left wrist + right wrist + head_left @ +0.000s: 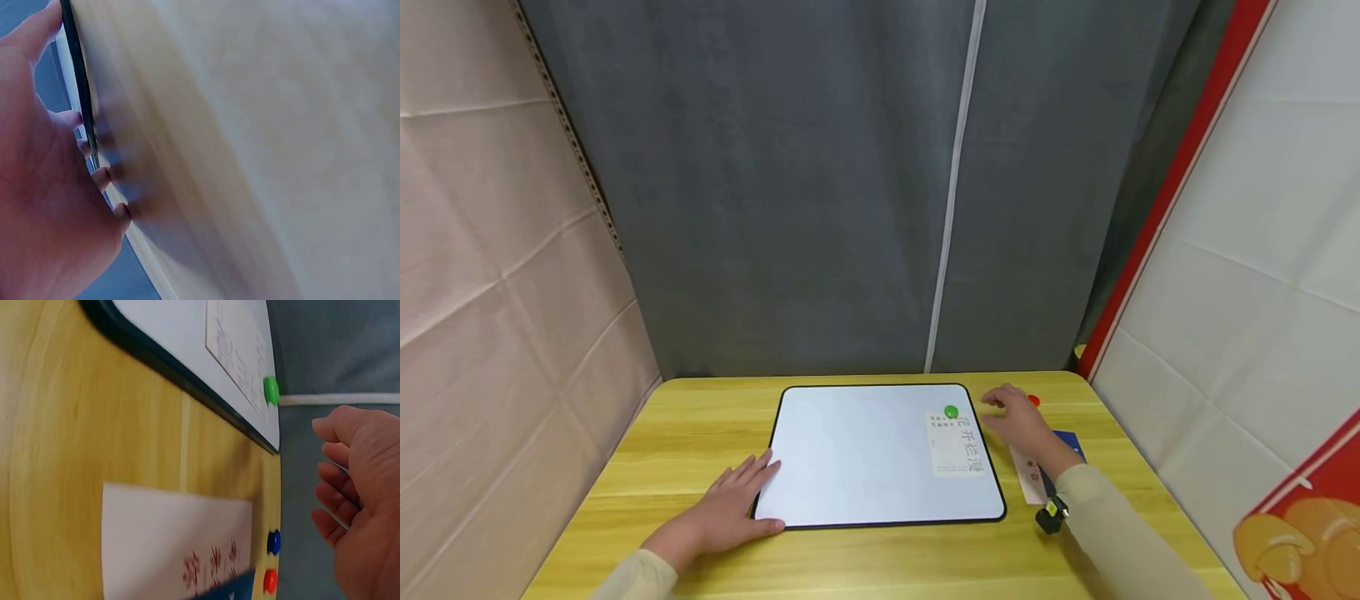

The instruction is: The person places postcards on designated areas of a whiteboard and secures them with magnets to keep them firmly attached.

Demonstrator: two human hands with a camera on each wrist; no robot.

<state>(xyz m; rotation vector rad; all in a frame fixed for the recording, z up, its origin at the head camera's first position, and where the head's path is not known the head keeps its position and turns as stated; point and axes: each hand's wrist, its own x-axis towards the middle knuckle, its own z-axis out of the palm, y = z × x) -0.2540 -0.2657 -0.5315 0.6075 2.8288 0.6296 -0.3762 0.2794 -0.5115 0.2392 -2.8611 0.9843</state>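
Note:
A white magnetic board (857,467) with a black rim lies on the wooden table. At its lower left corner rests my left hand (726,510), thumb at the near edge and fingers spread along the left edge. A printed card (946,458) is on the board's right side, with a round green magnet (951,412) at its top. Just past the board's right edge hovers my right hand (1018,421), its fingers loosely bent. In the right wrist view, nothing shows between those fingers (334,481), and the green magnet (271,391) sits near them.
Right of the board lie a white card (150,531) with red writing and a dark blue card (1070,440). A blue magnet (274,542) and a red magnet (270,581) stand near the table's far edge. A grey curtain (805,208) hangs behind the table.

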